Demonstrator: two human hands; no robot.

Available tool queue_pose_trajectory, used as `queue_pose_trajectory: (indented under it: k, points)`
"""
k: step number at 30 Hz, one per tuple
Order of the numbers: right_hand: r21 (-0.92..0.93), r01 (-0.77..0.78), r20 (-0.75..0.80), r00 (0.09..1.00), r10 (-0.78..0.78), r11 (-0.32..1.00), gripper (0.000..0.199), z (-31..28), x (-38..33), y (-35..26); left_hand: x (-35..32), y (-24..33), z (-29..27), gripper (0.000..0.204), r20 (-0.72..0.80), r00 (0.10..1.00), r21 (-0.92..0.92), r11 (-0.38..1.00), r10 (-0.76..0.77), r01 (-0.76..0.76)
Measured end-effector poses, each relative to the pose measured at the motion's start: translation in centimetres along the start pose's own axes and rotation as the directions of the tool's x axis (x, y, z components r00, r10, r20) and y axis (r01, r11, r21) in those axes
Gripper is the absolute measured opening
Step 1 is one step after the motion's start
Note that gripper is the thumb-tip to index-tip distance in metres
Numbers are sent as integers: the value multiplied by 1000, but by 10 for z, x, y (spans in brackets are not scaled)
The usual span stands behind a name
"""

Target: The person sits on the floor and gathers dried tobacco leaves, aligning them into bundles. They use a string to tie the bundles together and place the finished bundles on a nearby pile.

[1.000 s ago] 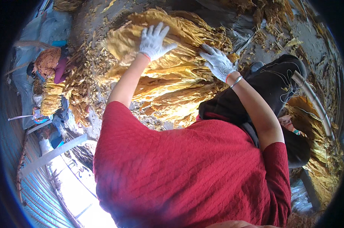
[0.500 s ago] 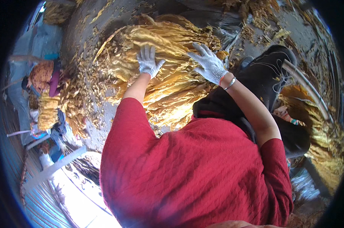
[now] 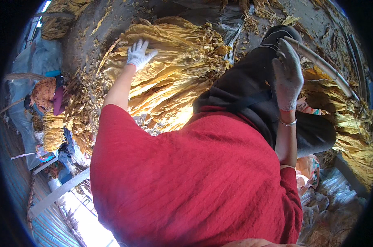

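Note:
A broad pile of large dried yellow-brown leaves (image 3: 174,70), which look like tobacco, spreads on the ground in front of me. My left hand (image 3: 139,54), in a white knit glove, lies on the pile's upper left with its fingers spread. Off to the right, my right hand (image 3: 288,76) is raised above my dark trouser leg, apart from the pile. Its glove is soiled on the palm, its fingers are stretched out, and it holds nothing. A silvery bangle circles that wrist.
Beyond my right hand runs a pale pole (image 3: 322,65), beside a second heap of leaves (image 3: 353,138). Crumpled clear plastic (image 3: 334,185) lies at the lower right. Far left, another person (image 3: 46,94) bends by more leaves. Leaf scraps litter the ground.
My right hand has lifted off the pile's right side and swung right, over my leg. My left hand has slid left and slightly farther out on the leaves.

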State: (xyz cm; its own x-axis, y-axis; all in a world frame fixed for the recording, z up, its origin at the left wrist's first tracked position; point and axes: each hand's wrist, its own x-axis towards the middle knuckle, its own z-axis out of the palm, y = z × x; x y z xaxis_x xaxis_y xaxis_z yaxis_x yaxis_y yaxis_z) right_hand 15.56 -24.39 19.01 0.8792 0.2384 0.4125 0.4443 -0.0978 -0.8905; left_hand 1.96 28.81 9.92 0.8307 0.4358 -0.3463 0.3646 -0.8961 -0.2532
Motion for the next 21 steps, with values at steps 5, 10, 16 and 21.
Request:
queue_pose_trajectory:
  k: [5,10,16,21]
  points:
    - [205,-145,-112,979,170,968,47,-23,-15,2,-2,-11,-48,98,19,991,-59,990,129,-128]
    - [60,-57,-188,980,67,997,42,-46,-25,17,-9,7,-86,84,91,978,-104,979,186,-176]
    - [163,-86,-499,852,157,983,36,-90,-48,51,-8,5,-130,60,123,966,-126,969,227,-212]
    - [242,-248,-722,600,345,938,45,-126,-33,62,44,89,-164,42,-247,891,-456,765,382,-454]
